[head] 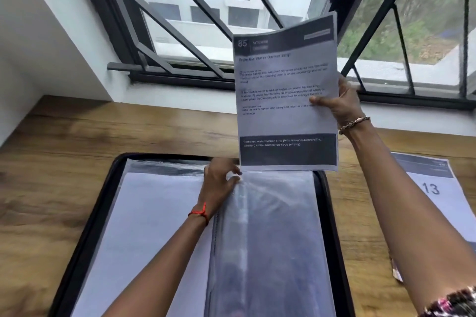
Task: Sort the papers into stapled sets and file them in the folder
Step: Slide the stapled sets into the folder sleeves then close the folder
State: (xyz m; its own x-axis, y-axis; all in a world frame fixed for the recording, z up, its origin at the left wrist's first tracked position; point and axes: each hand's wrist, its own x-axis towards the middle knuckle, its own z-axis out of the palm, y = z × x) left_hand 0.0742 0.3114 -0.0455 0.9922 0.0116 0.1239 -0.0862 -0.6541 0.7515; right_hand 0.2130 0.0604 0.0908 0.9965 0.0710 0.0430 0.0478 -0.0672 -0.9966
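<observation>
A black folder (85, 213) lies open on the wooden table, with clear plastic sleeves on both sides; the left one holds white paper. My right hand (340, 103) grips a printed paper set (283, 100) headed "85" by its right edge and holds it upright above the folder's top edge. My left hand (219, 183) pinches the top edge of the right-hand plastic sleeve (278, 226) near the spine. The bottom of the paper set hangs just above that sleeve's opening.
More printed sheets (435, 198), one marked "13", lie on the table (64, 141) right of the folder, partly behind my right arm. A barred window (206, 20) and its sill run along the table's far edge.
</observation>
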